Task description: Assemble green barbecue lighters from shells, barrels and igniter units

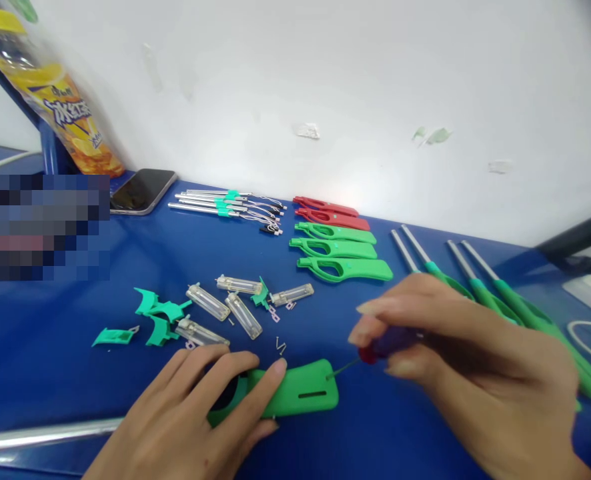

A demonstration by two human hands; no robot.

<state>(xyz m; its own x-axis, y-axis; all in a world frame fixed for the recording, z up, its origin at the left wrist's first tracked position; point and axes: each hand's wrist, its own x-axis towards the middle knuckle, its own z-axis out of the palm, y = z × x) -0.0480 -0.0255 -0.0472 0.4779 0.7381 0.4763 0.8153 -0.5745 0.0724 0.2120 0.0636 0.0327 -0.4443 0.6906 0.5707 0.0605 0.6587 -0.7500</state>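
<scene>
My left hand (200,413) wraps round a green long-necked lighter (303,387), pressing it to the blue tabletop, its metal tube (50,437) pointing left. In my right hand (455,360) is a screwdriver (388,343) with a dark and red handle. Its thin shaft slants down to the end of the green handle, the tip at a small hole there. Just beyond the lighter lie small screws (280,345), several clear fuel tanks (244,315) and teal plastic pieces (161,310).
Metal tubes with wires (225,202) lie towards the wall, beside red half shells (333,217) and green half shells (345,269). More lighters (495,300) lie at right, partly behind my right hand. A phone (144,190) and a drink bottle (60,100) are at the back left.
</scene>
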